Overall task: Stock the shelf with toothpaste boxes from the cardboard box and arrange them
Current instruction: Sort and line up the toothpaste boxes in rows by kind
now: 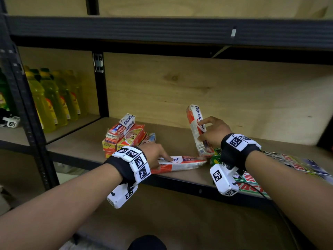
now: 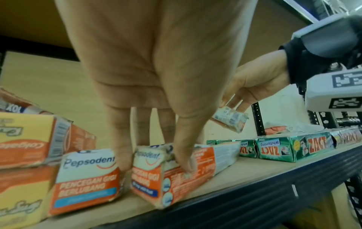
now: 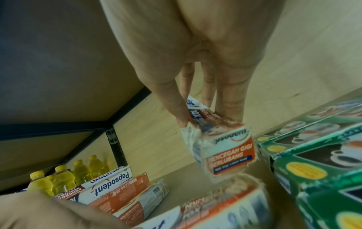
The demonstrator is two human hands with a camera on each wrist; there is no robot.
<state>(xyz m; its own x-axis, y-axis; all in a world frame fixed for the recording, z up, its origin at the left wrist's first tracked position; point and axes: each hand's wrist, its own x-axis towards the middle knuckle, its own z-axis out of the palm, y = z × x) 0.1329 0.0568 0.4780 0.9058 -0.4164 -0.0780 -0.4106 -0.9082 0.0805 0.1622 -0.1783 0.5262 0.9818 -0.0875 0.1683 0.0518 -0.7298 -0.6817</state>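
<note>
On the shelf board, a red-and-white Pepsodent box lies flat along the front edge. My left hand grips its left end, thumb on the near side and fingers behind. My right hand pinches a second Pepsodent box, tilted with its far end up and its near end just above the flat box. In the right wrist view, thumb and fingers clamp this box clear of the board. A loose pile of toothpaste boxes sits at the left. The cardboard box is out of view.
Green Zact boxes lie side by side on the shelf under my right wrist and further right. Yellow bottles fill the neighbouring bay beyond a black upright. Bare board lies behind the two held boxes, up to the plywood back wall.
</note>
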